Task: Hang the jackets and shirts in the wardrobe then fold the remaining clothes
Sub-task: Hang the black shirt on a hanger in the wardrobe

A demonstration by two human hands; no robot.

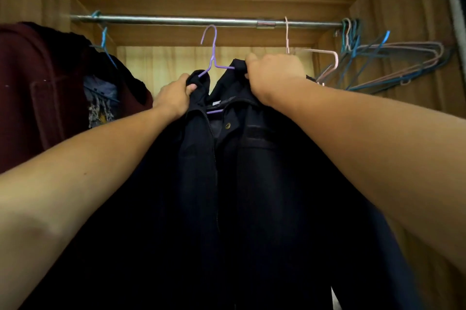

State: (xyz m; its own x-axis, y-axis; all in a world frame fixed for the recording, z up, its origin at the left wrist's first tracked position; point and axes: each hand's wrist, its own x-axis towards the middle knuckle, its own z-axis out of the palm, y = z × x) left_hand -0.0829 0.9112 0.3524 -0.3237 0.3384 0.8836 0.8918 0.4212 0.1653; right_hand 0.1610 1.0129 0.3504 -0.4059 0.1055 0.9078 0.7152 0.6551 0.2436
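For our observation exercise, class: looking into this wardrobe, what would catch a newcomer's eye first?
First, the dark navy jacket filling the centre, on a purple hanger whose hook sits just under the metal rail, with the left hand and right hand gripping its shoulders. Next, the maroon garment hanging at the far left and the tangle of empty hangers bunched at the rail's right end.

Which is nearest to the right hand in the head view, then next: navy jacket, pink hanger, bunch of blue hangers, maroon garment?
1. Navy jacket: in the right hand's grip.
2. Pink hanger: just to its right, on the rail.
3. Bunch of blue hangers: far right end of the rail.
4. Maroon garment: far left, past the left hand.
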